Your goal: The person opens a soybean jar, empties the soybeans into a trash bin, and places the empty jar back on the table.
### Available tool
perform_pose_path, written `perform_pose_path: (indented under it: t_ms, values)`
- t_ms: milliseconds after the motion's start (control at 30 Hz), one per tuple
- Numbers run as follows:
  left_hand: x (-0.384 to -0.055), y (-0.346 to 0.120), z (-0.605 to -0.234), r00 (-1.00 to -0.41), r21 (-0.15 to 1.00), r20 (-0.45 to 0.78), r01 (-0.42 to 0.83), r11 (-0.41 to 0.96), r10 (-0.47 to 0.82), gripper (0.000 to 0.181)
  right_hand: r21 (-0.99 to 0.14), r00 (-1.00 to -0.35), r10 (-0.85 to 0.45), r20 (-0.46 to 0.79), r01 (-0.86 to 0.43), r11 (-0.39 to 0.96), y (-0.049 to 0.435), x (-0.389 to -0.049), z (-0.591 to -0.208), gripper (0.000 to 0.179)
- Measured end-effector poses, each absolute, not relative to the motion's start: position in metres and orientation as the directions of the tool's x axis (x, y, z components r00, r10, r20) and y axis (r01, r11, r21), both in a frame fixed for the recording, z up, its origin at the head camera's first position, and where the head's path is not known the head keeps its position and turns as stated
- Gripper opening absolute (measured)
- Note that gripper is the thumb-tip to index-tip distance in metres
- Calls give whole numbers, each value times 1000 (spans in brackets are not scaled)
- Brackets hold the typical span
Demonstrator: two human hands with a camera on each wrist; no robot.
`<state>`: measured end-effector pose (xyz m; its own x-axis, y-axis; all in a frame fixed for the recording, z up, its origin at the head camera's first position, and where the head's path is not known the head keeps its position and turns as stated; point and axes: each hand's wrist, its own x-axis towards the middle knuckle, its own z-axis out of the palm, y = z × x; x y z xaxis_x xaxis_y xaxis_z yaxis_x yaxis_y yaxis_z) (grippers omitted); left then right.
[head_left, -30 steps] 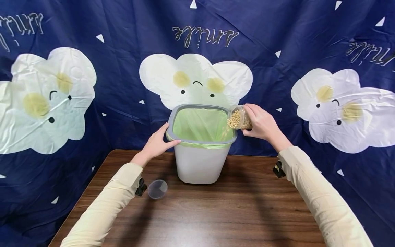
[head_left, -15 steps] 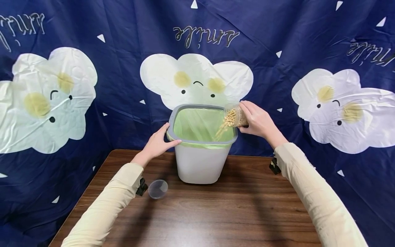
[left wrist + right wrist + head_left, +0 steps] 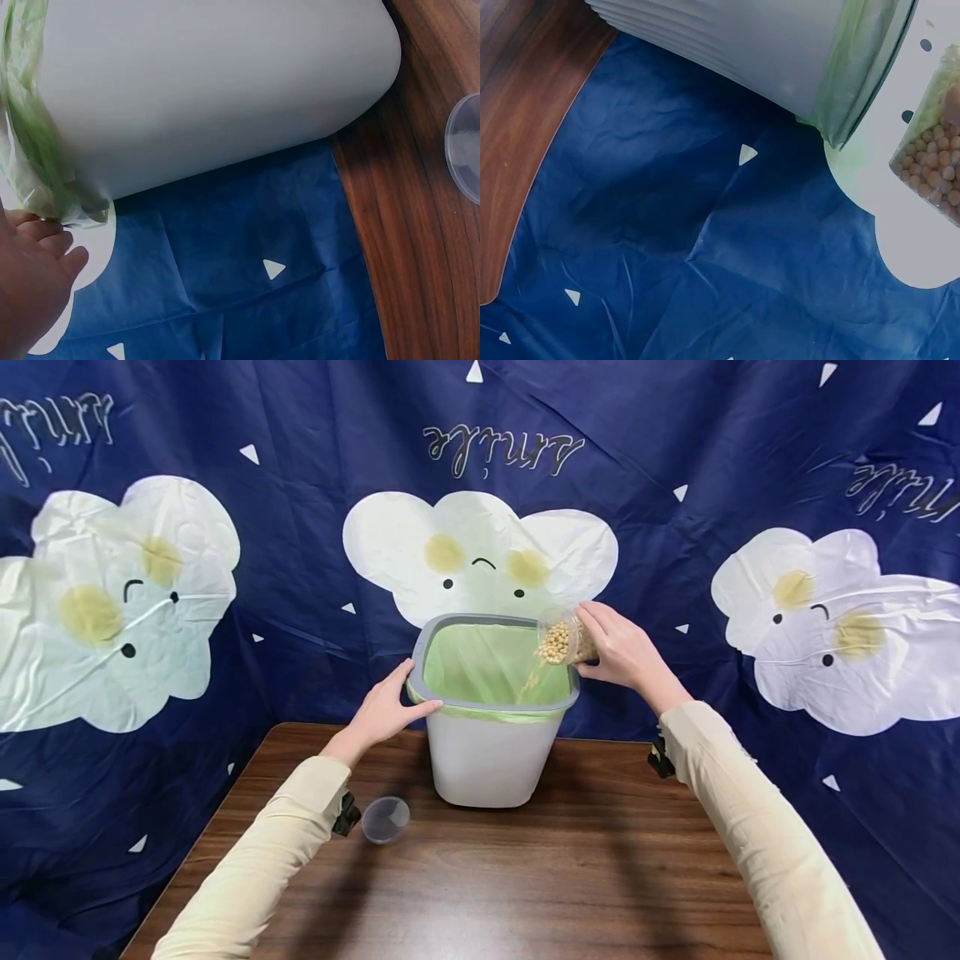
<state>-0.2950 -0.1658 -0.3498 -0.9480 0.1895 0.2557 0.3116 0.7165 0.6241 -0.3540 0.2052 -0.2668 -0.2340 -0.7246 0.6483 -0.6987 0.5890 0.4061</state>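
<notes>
A white trash can [image 3: 487, 760] with a grey rim and a light green liner [image 3: 480, 660] stands upright on the table. My left hand [image 3: 381, 706] holds its near-left rim corner, the thumb along the front edge. In the left wrist view, that hand's fingers [image 3: 56, 240] bend beside the overhanging liner. Over the right side of the can, my right hand [image 3: 618, 647] grips a clear plastic jar [image 3: 587, 639], tipped mouth-left. Soybeans [image 3: 555, 643] lie in the jar, and a thin stream of them falls into the can. Most of the right hand is outside the right wrist view.
A clear round lid [image 3: 386, 820] lies on the brown wooden table [image 3: 510, 885], left of the can and near my left wrist. Behind and at both sides hangs a dark blue cloth [image 3: 300, 527] with white cloud prints.
My right hand has moved left with the jar, bringing its mouth farther over the can. Beans kept pouring; the stream has shifted left. The left hand has stayed at the rim.
</notes>
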Motion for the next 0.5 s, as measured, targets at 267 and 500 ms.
perform_pose_path:
  t_ms: [267,500]
  values:
    - [-296,-165,-350,-948,626,257,313,714,190,96,416,-201,-723,661,-704,575,200,-355,-265,86]
    - [-295,-165,-349,-949,635,251,309,708,189,96,474,-160,-751,641,-687,550,197,-355,-262,87]
